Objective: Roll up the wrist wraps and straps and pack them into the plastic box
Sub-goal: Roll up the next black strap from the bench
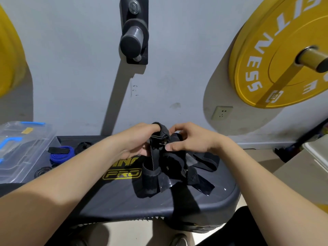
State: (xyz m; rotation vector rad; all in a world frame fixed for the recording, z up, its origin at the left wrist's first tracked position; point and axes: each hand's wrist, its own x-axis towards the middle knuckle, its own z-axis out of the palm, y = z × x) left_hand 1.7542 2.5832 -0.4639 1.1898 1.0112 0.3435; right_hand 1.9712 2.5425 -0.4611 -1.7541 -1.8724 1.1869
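Above the dark bench pad (124, 197), my left hand (136, 139) and my right hand (188, 139) both pinch a black strap (160, 134) at its top end. Its tail hangs down over a loose heap of black wraps and straps (170, 173) lying on the pad. A rolled blue wrap (61, 153) and two small black rolls (83, 146) (42, 172) lie at the pad's left. The clear plastic box (23, 151) with blue latches stands at the far left.
A grey wall is right behind the bench, with a black wall-mounted peg (134, 38) and a socket (221, 112). Yellow weight plates (276, 64) (8, 55) hang right and left. A beige box (310, 162) stands at the right.
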